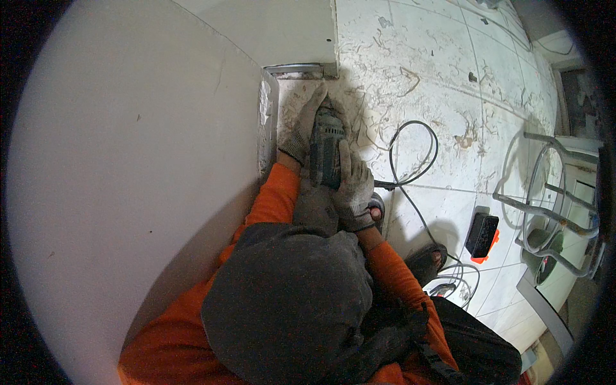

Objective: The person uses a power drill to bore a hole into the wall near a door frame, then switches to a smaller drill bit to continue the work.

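A: Where is the tool (328, 151), and how do the hands stand on it?

B: It is between the person's two gloved hands, above the dusty floor (475, 128) and near the corner of the wall (141, 160). Its nose points away from the person, toward the metal strip (298, 68). Whether the tip touches anything is hidden.

A: And the fingers?

B: The right hand (354, 192) bends round the rear right side, its fingers curled against the body, one reaching forward along it. The left hand (301, 125) lies along the front left side, near the nose; how its fingers close beneath cannot be told from above.

A: How would such a thing handle?

B: Probably heavy for its length, with most of the weight in the thick dark body. The casing looks stiff, and hardly fragile. Dust could make it a little slippery, though the knit gloves should give some bite.

A: So where is the best hold?

B: One hand round the rear for control, the other under the front of the body to carry the weight, clear of the tip and off the vents (332, 132).

A: Anything that tugs?

B: Perhaps the cord (437, 146); it leaves at the rear right and loops on the floor, so it could drag.
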The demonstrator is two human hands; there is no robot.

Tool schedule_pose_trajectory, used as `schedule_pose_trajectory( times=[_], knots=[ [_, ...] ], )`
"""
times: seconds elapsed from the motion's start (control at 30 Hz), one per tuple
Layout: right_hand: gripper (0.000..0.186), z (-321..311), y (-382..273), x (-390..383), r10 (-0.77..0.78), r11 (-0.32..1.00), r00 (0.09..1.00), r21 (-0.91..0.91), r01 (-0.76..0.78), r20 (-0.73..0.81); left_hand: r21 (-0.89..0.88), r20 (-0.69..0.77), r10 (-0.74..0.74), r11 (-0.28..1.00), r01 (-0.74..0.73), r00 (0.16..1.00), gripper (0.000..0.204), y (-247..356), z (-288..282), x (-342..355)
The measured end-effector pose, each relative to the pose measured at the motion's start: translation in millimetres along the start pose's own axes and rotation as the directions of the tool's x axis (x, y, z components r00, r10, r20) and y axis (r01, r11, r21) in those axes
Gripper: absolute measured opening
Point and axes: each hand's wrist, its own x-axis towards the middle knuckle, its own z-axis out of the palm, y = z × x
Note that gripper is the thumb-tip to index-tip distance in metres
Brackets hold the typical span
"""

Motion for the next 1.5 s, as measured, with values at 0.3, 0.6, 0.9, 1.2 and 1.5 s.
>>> schedule_pose_trajectory(
  times=[0.3, 0.6, 0.9, 1.2, 1.5],
  knots=[
    [0.073, 5.0, -1.8, -0.1, -0.015, 1.000, 0.998, -0.009, 0.015, -0.068, 0.107, -0.025, 0.072, 0.992, -0.069, 0.997, 0.056, -1.1, -17.6, 8.2],
    [0.075, 2.5, -3.4, 7.3, 0.000, 0.999, 0.998, 0.041, 0.002, -0.063, 0.127, 0.005, 0.095, 0.987, -0.095, 0.995, 0.061, 5.7, -6.4, 3.0],
    [0.099, 4.6, 4.0, 14.0, 0.029, 1.000, 0.999, 0.005, -0.029, -0.018, -0.096, -0.120, 0.111, 0.988, -0.123, 0.987, 0.036, 6.0, 1.3, 4.4],
    [0.095, 13.6, 14.9, 17.3, -0.008, 0.988, 0.998, -0.156, -0.001, -0.060, -0.089, -0.165, 0.155, 0.981, -0.171, 0.974, 0.036, 6.5, 21.7, 5.3],
    [0.073, -9.8, 16.9, 21.7, -0.109, 0.964, 0.993, -0.246, 0.097, -0.037, -0.064, -0.034, 0.126, 0.990, -0.128, 0.991, 0.050, -2.7, -8.2, 21.2]
  ],
)
